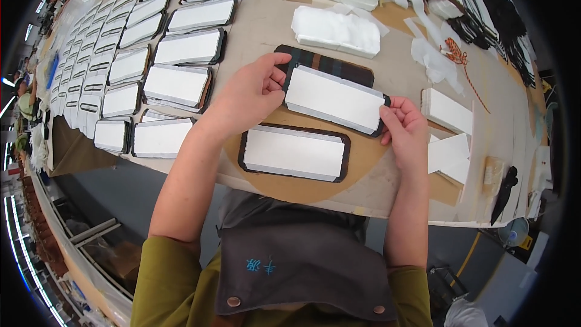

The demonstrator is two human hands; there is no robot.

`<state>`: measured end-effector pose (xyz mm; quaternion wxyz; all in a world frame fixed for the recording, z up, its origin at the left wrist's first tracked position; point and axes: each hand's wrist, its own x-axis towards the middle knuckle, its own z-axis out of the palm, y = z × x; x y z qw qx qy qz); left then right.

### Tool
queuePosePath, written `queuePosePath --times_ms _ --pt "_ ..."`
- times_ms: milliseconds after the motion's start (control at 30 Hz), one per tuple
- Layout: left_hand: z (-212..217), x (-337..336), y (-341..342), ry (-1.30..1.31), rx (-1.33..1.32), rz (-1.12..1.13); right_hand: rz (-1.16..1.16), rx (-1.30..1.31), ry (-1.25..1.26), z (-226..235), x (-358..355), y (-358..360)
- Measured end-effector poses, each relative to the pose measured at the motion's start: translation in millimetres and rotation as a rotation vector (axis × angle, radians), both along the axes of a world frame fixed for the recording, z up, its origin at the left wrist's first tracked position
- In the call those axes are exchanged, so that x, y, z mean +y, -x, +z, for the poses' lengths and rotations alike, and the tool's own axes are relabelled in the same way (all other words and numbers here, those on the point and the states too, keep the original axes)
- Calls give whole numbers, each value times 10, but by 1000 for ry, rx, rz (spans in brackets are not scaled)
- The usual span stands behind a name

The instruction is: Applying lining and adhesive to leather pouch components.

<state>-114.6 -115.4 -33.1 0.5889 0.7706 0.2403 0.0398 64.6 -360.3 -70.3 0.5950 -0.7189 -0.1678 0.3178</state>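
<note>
A long white panel with dark edging and grey strips (336,98) is tilted between my two hands. My right hand (404,124) pinches its right end, thumb on top. My left hand (257,88) is closed at its left end, thumb by the edge and index finger reaching to the corner of a dark plaid fabric piece (357,74). That plaid piece lies just behind the held panel, partly covered by it. Nearer me, a similar dark-edged white panel (295,153) rests flat on a brown board (315,191).
Rows of similar white panels (189,46) fill the table's left side. Two white stacks (336,30) stand behind, with white boards (448,112) to the right. Orange cord (455,53) and dark strips lie at the far right; black scissors (504,194) lie near the right edge.
</note>
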Motion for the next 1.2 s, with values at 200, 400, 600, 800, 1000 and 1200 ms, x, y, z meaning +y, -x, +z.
queuePosePath --times_ms 200,400,600,800,1000,1200 --pt "-51 12 23 -201 30 10 -68 -368 144 79 24 112" --pt "-60 -60 144 -149 33 82 209 -583 129 293 271 245" --pt "-76 -193 102 -150 0 77 433 -787 95 361 811 471" --pt "-71 -228 99 -258 -1 65 448 -840 87 248 952 506" --pt "-114 -246 72 -233 -28 70 399 -891 87 211 945 462" --pt "-128 -257 32 -250 -35 86 418 -924 7 138 910 420"
